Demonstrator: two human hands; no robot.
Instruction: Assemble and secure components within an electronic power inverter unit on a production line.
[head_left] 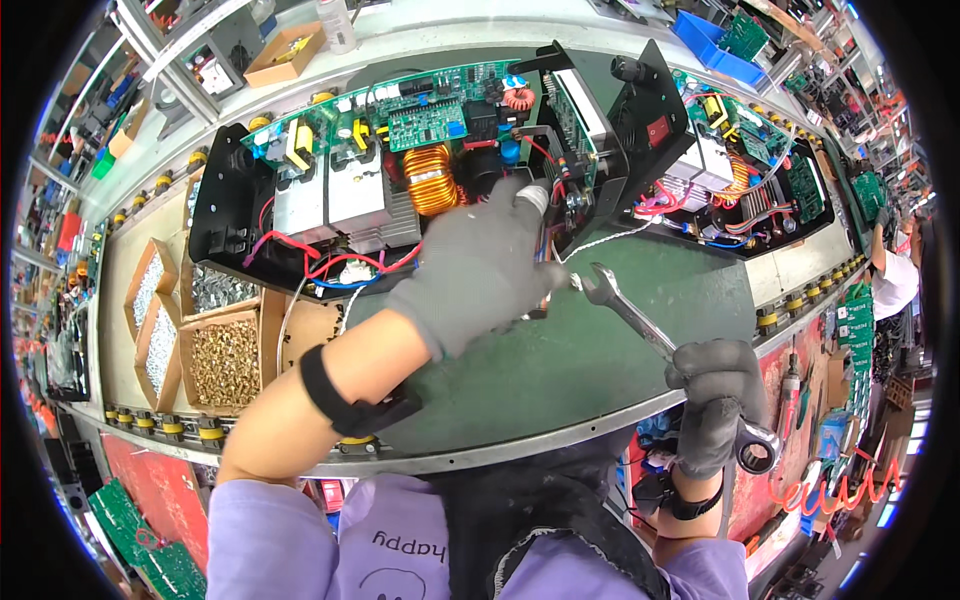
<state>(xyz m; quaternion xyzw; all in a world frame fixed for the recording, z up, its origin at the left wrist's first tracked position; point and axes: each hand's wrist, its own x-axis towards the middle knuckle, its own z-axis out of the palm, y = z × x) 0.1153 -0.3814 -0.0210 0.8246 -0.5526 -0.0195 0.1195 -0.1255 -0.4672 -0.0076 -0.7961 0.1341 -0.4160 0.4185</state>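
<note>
The right hand [718,400], in a grey glove, is closed around the shaft of a combination wrench [660,345]. The ring end sticks out just below the fist, and the open-jaw end points up and away from the grip toward the left hand [482,268]. The left hand, also gloved, reaches into the open black chassis [215,215] of an electronic unit; its fingers curl over something inside, but what they hold, if anything, cannot be told. Its fingertips lie just beside the wrench's open end.

Around the left hand's reach sit a copper-wound coil [432,178], silver heat sinks [335,195], a green circuit board [425,120], and red wires [330,262] that crowd the space beneath the wrist. A second opened unit [760,170] lies beyond the wrench head, further from the right hand.

Well away from both hands, past the left forearm, cardboard trays [190,345] hold fasteners: one has brass-coloured pieces [225,362], the others silver ones [160,350].
</note>
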